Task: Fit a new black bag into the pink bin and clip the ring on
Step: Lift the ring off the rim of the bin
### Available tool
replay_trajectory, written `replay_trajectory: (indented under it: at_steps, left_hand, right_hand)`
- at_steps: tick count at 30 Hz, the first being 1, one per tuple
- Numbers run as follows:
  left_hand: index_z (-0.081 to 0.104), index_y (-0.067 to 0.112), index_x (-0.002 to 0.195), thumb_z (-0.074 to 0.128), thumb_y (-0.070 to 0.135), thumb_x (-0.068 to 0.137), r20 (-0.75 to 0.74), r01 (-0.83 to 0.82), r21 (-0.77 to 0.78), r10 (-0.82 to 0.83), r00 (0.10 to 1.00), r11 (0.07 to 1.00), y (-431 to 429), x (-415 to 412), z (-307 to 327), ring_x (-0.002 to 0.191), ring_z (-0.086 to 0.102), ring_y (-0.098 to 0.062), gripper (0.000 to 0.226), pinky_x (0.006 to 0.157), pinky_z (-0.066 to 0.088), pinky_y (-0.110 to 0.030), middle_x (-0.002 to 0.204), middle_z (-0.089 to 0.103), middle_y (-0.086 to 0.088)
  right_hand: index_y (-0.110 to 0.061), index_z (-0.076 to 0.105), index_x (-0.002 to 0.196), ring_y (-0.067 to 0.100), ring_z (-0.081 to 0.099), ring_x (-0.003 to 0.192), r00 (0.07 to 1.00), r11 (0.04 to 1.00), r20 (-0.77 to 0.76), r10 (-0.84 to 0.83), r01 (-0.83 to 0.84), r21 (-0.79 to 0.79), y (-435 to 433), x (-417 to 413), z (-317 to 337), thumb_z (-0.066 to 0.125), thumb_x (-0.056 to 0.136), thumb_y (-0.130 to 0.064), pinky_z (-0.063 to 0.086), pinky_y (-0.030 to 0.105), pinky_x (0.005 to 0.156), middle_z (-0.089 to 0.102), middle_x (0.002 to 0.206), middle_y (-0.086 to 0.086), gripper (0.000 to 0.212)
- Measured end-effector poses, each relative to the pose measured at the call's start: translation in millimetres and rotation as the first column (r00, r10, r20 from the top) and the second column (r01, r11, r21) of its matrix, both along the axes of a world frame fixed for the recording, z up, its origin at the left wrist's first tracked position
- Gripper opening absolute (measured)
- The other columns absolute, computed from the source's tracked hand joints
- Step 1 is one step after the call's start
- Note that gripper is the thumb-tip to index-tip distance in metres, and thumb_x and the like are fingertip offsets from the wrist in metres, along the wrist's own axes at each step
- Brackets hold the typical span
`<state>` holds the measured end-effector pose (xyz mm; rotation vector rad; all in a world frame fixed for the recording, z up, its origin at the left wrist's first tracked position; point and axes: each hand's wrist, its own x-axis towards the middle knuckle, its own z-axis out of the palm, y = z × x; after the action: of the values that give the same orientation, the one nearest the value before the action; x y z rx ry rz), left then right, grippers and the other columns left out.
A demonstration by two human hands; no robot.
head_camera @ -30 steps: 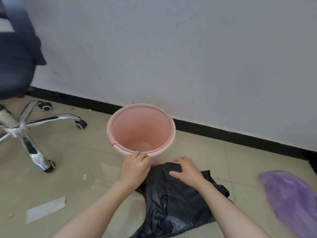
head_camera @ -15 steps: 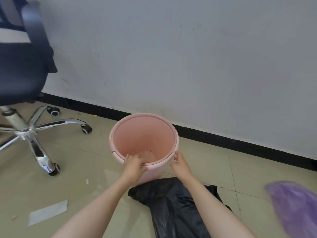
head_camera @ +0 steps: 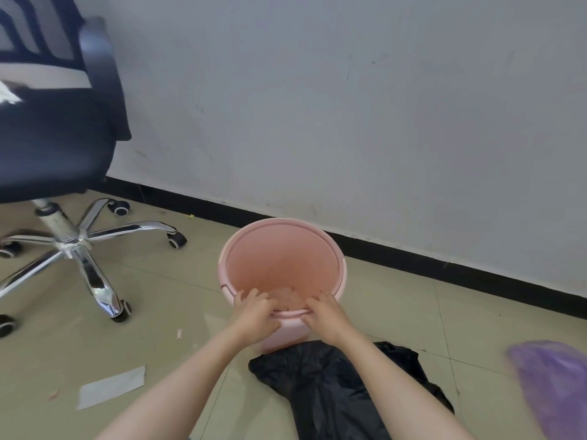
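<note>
The pink bin (head_camera: 282,268) stands upright on the tiled floor (head_camera: 158,312), close to the pale wall (head_camera: 349,106) and its black skirting strip (head_camera: 413,255). It is a round, smooth plastic tub, wider at the mouth than at the foot, with a ring (head_camera: 341,265) of the same pink sitting around its top edge; a small break in that ring shows on the left side and another on the right. Inside there is no liner, only something pale and crumpled low down at the bottom (too blurred to name).

The black bag (head_camera: 320,392) lies flat and creased on the floor just in front of the bin, its near end running out of view at the bottom.

Both bare forearms reach forward from below. The left hand (head_camera: 254,312) is on the near rim, its fingers (head_camera: 251,295) curled over the edge into the bin with the thumb on the outside, so they are clamped on the ring. The right hand (head_camera: 327,312) grips the same near rim just beside it, fingers hooked inside and thumb pressed against the outer wall. The two hands are close together but not touching.

Off to the left stands an office chair (head_camera: 54,138) with a dark seat and a chrome star base on castors. A scrap of white paper (head_camera: 111,387) lies on the floor near the left forearm, and a blurred purple bag (head_camera: 552,385) sits at the right edge.
</note>
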<state>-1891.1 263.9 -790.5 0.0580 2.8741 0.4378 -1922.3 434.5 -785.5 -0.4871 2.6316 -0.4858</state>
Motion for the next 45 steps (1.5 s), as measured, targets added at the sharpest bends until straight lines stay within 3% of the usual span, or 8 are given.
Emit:
replay_trajectory:
  at_steps: [4, 9, 13, 19, 26, 32, 37, 45]
  left_hand:
    - [0.062, 0.026, 0.110, 0.047, 0.034, 0.089, -0.054, -0.034, 0.047, 0.036, 0.998, 0.998, -0.8, 2.2, -2.8, 0.112, 0.045, -0.021, 0.027, 0.109, 0.019, -0.039, 0.111, 0.057, 0.001]
    - [0.060, 0.018, 0.105, 0.045, 0.023, 0.092, -0.093, -0.070, 0.091, 0.079, 0.993, 0.993, 0.8, 5.7, -7.2, 0.115, 0.043, -0.020, 0.021, 0.115, 0.005, -0.047, 0.114, 0.053, 0.000]
    - [0.059, 0.015, 0.106, 0.042, 0.020, 0.095, -0.113, -0.046, 0.105, 0.057, 0.992, 0.993, -2.3, 12.2, -9.8, 0.116, 0.043, -0.021, 0.021, 0.115, -0.001, -0.050, 0.115, 0.053, -0.001]
    - [0.056, 0.016, 0.108, 0.038, 0.016, 0.096, -0.116, -0.015, 0.037, 0.019, 0.993, 0.999, 1.6, 16.2, -7.8, 0.115, 0.043, -0.019, 0.021, 0.114, 0.000, -0.052, 0.117, 0.052, 0.000]
    - [0.056, 0.011, 0.101, 0.037, 0.007, 0.095, -0.103, -0.026, 0.051, 0.031, 0.994, 0.998, -0.4, 11.4, -2.1, 0.100, 0.050, -0.022, 0.020, 0.114, 0.003, -0.056, 0.090, 0.041, 0.004]
    - [0.056, 0.011, 0.101, 0.035, 0.011, 0.096, -0.078, -0.035, 0.050, 0.038, 0.996, 0.998, 4.0, 10.0, 6.3, 0.101, 0.050, -0.021, 0.021, 0.113, 0.005, -0.055, 0.090, 0.039, 0.006]
    - [0.056, 0.018, 0.090, 0.037, 0.007, 0.093, -0.094, -0.053, 0.142, 0.067, 0.993, 0.988, 3.4, 4.6, 23.4, 0.097, 0.052, -0.023, 0.022, 0.113, 0.006, -0.057, 0.086, 0.043, 0.003]
    - [0.063, 0.009, 0.090, 0.050, -0.005, 0.076, -0.235, 0.180, -0.220, -0.231, 0.944, 0.959, 6.6, 4.2, 62.5, 0.084, 0.052, -0.026, 0.024, 0.109, 0.015, -0.066, 0.074, 0.041, -0.002]
  right_hand:
    - [-0.013, 0.052, 0.112, 0.029, 0.032, 0.127, 0.990, 0.997, -0.139, 0.024, -0.014, 0.072, -4.4, 1.4, 7.0, 0.047, 0.090, -0.025, 0.029, 0.042, 0.102, 0.047, 0.129, 0.011, 0.025]
    - [-0.014, 0.048, 0.119, 0.025, 0.012, 0.142, 0.952, 0.997, -0.305, 0.009, 0.014, 0.075, -7.2, 8.4, 2.7, 0.053, 0.086, -0.029, 0.016, 0.045, 0.113, 0.026, 0.150, 0.010, 0.037]
    - [-0.026, 0.024, 0.140, 0.029, 0.004, 0.143, 0.964, 0.978, -0.169, -0.204, 0.208, 0.010, 6.7, 12.2, -4.3, 0.059, 0.079, -0.052, 0.018, 0.046, 0.114, 0.009, 0.156, 0.011, 0.076]
    - [-0.024, 0.041, 0.133, 0.030, 0.006, 0.144, 0.979, 0.985, -0.124, -0.164, 0.168, 0.024, 14.4, 8.8, -4.2, 0.056, 0.081, -0.055, 0.017, 0.043, 0.116, 0.007, 0.157, 0.013, 0.062]
    - [-0.020, 0.000, 0.146, 0.025, 0.035, 0.135, 0.946, 0.932, -0.051, -0.319, 0.304, -0.196, 20.3, 19.2, -5.6, 0.066, 0.079, -0.045, 0.040, 0.037, 0.104, 0.014, 0.157, 0.003, 0.097]
    - [-0.019, 0.013, 0.142, 0.027, 0.046, 0.124, 0.890, 0.883, -0.074, -0.450, 0.431, -0.183, 14.7, 10.8, -0.6, 0.050, 0.085, -0.052, 0.041, 0.045, 0.100, 0.046, 0.139, 0.006, 0.075]
    - [-0.025, 0.003, 0.145, 0.024, 0.028, 0.137, 0.883, 0.890, -0.114, -0.455, 0.452, -0.052, 11.8, 8.7, -3.7, 0.055, 0.080, -0.054, 0.027, 0.052, 0.108, 0.033, 0.149, -0.001, 0.088]
    - [-0.030, 0.014, 0.144, 0.023, 0.039, 0.129, 0.893, 0.901, -0.130, -0.431, 0.418, -0.116, 11.3, 3.1, 5.9, 0.051, 0.090, -0.035, 0.040, 0.046, 0.100, 0.039, 0.146, -0.002, 0.066]
